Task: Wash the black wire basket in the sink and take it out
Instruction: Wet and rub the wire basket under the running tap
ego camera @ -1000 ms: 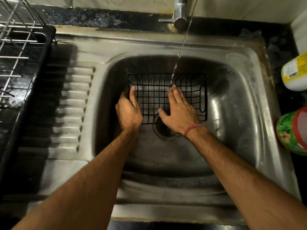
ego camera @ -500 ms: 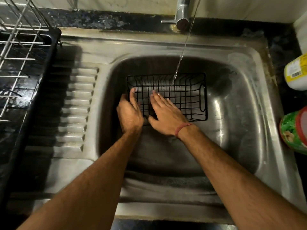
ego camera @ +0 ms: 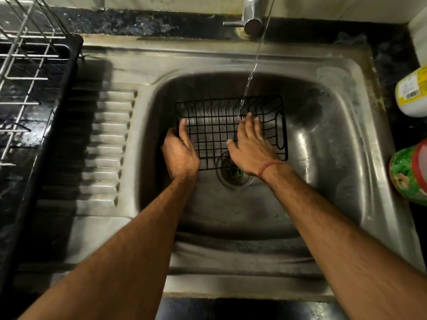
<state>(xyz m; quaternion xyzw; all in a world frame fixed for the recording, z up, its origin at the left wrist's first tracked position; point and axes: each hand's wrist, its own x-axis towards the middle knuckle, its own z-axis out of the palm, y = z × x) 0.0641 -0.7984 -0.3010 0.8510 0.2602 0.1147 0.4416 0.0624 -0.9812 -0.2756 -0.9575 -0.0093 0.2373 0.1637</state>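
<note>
- Black wire basket (ego camera: 215, 132), rectangular with a grid floor, is sitting low in the steel sink basin (ego camera: 323, 162), toward the far side; its near edge is lying over the round drain (ego camera: 233, 174).
- We are gripping the basket's left end with our left hand (ego camera: 180, 153): index finger lying straight along the left rim, the remaining fingers curling round the outside of the wires, where we cannot see their tips.
- We are pressing our right hand (ego camera: 251, 146) flat on the grid floor, right of centre, fingers straight and close together, thumb spread out to the left.
- A red thread band (ego camera: 268, 167) is sitting on our right wrist.
- A thin stream of water (ego camera: 250, 75) is falling from the chrome tap (ego camera: 251, 15) at the back and landing just at our right fingertips (ego camera: 249, 117).
- The ribbed steel draining board (ego camera: 104, 144) is lying left of the basin.
- A silver wire dish rack in a black tray (ego camera: 34, 88) is standing at far left.
- A yellow-labelled white bottle (ego camera: 413, 93) and a green jar with a red lid (ego camera: 411, 172) are standing on the dark counter at right, well apart from the basket.
</note>
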